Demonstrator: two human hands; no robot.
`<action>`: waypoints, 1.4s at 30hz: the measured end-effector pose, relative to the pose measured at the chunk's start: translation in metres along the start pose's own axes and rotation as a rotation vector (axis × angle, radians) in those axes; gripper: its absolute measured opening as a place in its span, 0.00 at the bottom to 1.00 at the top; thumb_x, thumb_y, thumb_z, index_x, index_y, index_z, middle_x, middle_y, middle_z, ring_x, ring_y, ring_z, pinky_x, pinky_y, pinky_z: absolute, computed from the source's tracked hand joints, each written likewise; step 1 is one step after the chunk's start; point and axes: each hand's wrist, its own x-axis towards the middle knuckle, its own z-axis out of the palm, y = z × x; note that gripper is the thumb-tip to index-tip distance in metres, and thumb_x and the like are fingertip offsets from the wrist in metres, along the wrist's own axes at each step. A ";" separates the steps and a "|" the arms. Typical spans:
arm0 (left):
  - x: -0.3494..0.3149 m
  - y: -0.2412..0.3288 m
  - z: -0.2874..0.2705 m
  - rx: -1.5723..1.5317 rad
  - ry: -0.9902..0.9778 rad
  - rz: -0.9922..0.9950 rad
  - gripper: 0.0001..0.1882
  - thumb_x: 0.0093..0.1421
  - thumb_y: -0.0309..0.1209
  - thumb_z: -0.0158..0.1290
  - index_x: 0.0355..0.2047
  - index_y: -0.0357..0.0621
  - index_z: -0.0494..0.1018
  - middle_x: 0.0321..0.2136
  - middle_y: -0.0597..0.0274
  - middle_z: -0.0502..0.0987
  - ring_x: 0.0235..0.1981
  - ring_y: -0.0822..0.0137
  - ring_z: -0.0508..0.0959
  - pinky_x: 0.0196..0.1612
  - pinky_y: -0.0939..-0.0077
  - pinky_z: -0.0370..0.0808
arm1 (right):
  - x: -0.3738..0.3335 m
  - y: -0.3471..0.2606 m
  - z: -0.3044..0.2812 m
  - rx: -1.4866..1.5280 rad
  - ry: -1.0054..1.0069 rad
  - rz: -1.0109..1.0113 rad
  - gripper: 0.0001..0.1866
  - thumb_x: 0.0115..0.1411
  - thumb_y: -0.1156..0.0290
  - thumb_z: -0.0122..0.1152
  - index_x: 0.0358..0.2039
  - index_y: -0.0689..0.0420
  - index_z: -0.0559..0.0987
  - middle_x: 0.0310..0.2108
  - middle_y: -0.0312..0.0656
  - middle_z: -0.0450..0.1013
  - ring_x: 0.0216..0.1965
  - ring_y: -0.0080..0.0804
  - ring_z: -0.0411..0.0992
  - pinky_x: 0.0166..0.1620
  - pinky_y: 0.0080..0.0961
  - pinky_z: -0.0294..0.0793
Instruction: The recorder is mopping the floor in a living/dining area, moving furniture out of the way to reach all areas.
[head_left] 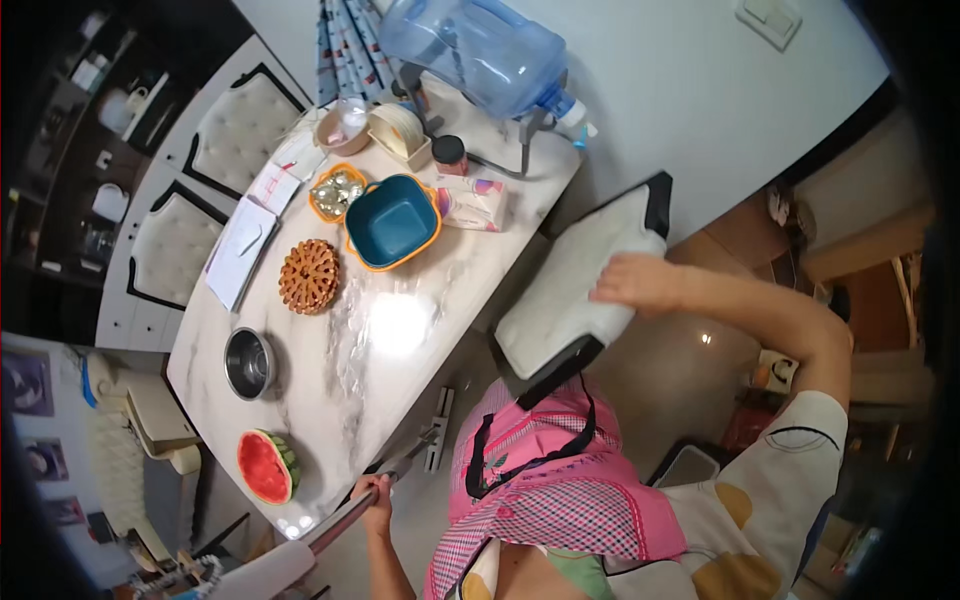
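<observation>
My left hand (pixel 376 505) is wrapped around the pole of a flat mop (pixel 335 527), beside the table's near corner. The pole runs up to the right, to a narrow pale mop head (pixel 437 430) low down beside the table. On the right, my right hand (pixel 635 283) has its curled fingers on a chair (pixel 570 285) with a white padded panel and black trim. That chair stands tilted in view between the table and my pink checked apron (pixel 560 480). Its lower part is hidden.
On the marble-patterned table (pixel 370 370) are half a watermelon (pixel 268 467), a steel bowl (pixel 249 363), a brown lattice trivet (pixel 309 276), a blue-orange basin (pixel 393 222), a tissue pack (pixel 472 204) and papers (pixel 243 250). A large water bottle (pixel 480 55) lies on a stand at the back.
</observation>
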 end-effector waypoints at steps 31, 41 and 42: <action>0.068 0.021 0.037 -0.046 -0.367 0.185 0.11 0.50 0.31 0.51 0.18 0.41 0.62 0.14 0.70 0.62 0.18 0.79 0.60 0.22 0.86 0.60 | -0.222 -0.297 0.019 0.080 0.032 0.950 0.16 0.35 0.80 0.51 0.30 0.53 0.70 0.30 0.37 0.68 0.39 0.33 0.65 0.49 0.36 0.56; 0.095 0.060 0.097 -0.028 -0.435 0.227 0.10 0.51 0.30 0.51 0.20 0.41 0.62 0.16 0.70 0.63 0.19 0.80 0.61 0.22 0.87 0.60 | -0.219 -0.353 0.018 0.155 0.087 1.108 0.15 0.35 0.81 0.51 0.29 0.54 0.71 0.32 0.38 0.69 0.39 0.33 0.65 0.47 0.38 0.58; 0.098 0.060 0.102 -0.029 -0.450 0.220 0.10 0.51 0.30 0.51 0.20 0.41 0.62 0.16 0.70 0.63 0.19 0.80 0.61 0.23 0.87 0.60 | -0.220 -0.354 0.017 0.173 0.072 1.132 0.15 0.35 0.81 0.51 0.28 0.54 0.71 0.32 0.38 0.69 0.39 0.33 0.65 0.48 0.38 0.58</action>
